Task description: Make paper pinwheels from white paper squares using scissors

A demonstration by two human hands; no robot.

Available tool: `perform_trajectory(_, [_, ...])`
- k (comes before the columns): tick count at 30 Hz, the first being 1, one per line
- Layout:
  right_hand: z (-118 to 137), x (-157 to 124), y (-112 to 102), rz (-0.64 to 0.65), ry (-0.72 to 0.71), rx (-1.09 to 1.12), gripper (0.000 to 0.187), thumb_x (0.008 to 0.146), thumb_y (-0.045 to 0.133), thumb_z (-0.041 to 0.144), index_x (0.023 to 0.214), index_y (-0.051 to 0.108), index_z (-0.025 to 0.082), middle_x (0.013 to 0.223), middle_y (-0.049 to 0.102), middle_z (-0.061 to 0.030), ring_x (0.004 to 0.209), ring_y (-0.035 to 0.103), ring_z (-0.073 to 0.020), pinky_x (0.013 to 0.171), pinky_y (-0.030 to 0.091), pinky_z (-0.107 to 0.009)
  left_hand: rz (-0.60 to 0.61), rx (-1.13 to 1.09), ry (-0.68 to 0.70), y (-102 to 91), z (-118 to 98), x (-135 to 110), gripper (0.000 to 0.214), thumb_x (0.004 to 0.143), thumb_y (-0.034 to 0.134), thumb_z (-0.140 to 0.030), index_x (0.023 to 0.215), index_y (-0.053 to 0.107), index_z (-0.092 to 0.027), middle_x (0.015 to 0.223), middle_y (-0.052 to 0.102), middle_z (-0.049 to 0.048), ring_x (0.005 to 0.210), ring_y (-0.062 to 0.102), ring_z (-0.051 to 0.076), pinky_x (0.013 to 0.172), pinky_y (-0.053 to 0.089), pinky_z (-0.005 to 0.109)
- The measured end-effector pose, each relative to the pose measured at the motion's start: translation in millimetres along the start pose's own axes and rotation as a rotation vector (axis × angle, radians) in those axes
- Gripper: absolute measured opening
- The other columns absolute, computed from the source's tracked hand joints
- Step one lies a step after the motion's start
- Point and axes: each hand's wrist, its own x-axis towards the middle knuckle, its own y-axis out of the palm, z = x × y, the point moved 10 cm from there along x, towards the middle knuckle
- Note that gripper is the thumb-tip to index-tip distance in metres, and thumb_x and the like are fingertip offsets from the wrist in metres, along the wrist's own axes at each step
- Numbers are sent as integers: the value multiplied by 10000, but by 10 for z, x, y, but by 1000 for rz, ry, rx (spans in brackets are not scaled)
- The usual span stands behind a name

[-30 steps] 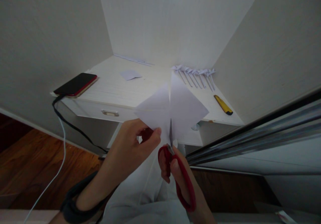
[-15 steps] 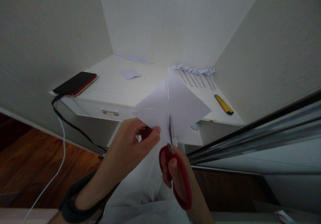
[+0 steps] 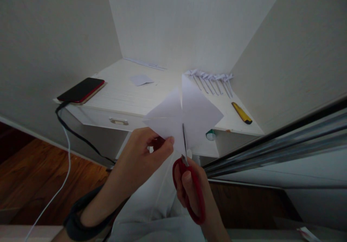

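Observation:
Between the thumb and fingers of my left hand [image 3: 148, 153] is the lower left edge of a square white paper [image 3: 199, 113], held cornerwise in front of the desk. Slits run into it from the top corner and from the left corner. My right hand [image 3: 193, 184] grips red-handled scissors [image 3: 199, 202], fingers through the loops. The scissor blades point up and lie at the paper's lower corner, nearly closed along its middle line. Part of the left fingers is hidden behind the paper.
Folded paper pinwheels on sticks [image 3: 210, 79] lie in a row at the back right of the white desk [image 3: 116, 94]. Nearby is a yellow cutter [image 3: 241, 112]. A phone [image 3: 81, 90] with a cable is at the left, a paper piece [image 3: 141, 79] and thin paper sticks [image 3: 145, 64] behind.
The paper's right half has swung slightly inward, and its top slit looks wider. The scissor blades have closed a little; the left hand has hardly moved.

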Motion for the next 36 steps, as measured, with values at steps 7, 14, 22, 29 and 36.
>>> perform_trajectory(7, [-38, 14, 30, 29, 28, 73, 526, 777, 454, 743, 761, 417, 218, 533, 323, 89, 374, 252, -41, 340, 182, -186, 33, 4, -33, 60, 42, -5, 256, 745, 502, -327, 536, 544, -187, 533, 571, 4, 531, 531, 147, 515, 421, 248])
perform_trajectory(14, [-8, 5, -3, -23, 11, -9, 533, 783, 446, 738, 709, 415, 211, 544, 377, 59, 434, 299, -57, 371, 223, -186, 47, -50, -9, 76, 23, -20, 233, 759, 513, -301, 557, 550, -192, 540, 580, -5, 535, 542, 142, 503, 416, 229])
perform_trajectory(22, [-85, 20, 26, 21, 39, 55, 526, 782, 464, 728, 711, 400, 212, 529, 321, 90, 371, 283, -30, 343, 217, -159, 83, -97, -51, 115, 78, -27, 222, 751, 532, -302, 559, 547, -193, 556, 584, 4, 537, 526, 142, 482, 416, 222])
perform_trajectory(29, [-81, -47, 18, 37, 12, 82, 520, 751, 526, 716, 741, 441, 204, 557, 398, 77, 390, 334, -34, 370, 266, -165, 33, -147, 17, 27, 17, -26, 182, 773, 514, -263, 612, 556, -187, 579, 535, -19, 549, 475, 118, 509, 392, 213])
perform_trajectory(36, [-360, -244, -23, 57, 101, 153, 568, 616, 639, 742, 797, 508, 221, 711, 498, 24, 506, 387, -65, 471, 317, -207, 63, -177, 3, -4, 21, 1, 264, 750, 494, -226, 535, 341, -204, 524, 302, -61, 478, 318, 77, 429, 273, 186])
